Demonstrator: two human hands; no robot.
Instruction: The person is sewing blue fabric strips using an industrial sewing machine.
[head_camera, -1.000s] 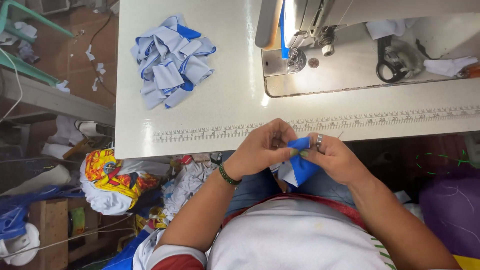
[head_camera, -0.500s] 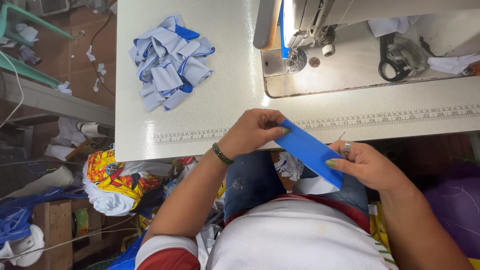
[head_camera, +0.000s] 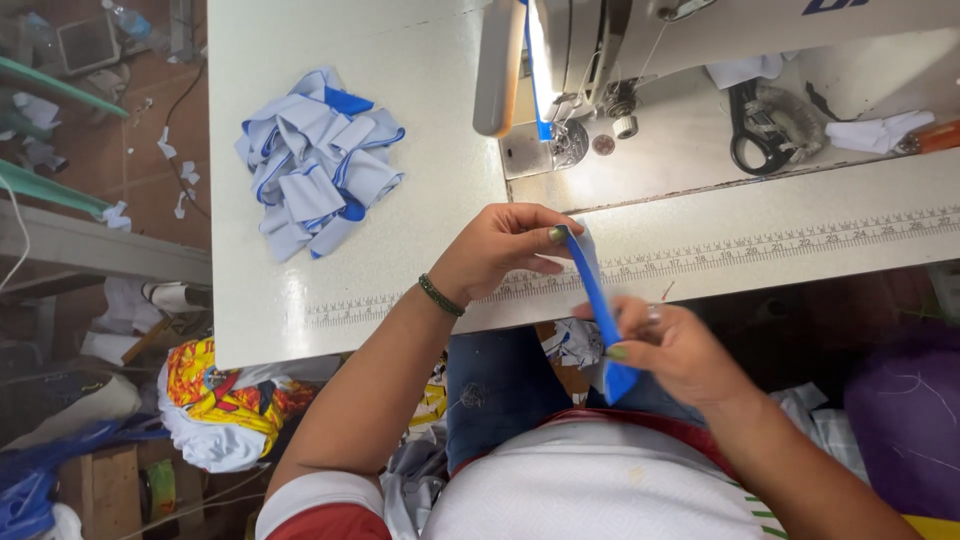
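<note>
Two hands are stretching one blue fabric strip (head_camera: 596, 290) over your lap, at the bench's (head_camera: 420, 220) near edge; your left hand (head_camera: 505, 250) is pinching its upper end, fingers (head_camera: 556, 234) clamped on it; your right hand (head_camera: 670, 345) is gripping the lower end, fingers closed around it; a heap of blue-and-white fabric pieces (head_camera: 318, 160) is lying well apart on the bench; the sewing machine (head_camera: 600, 60) is standing just beyond the strip.
</note>
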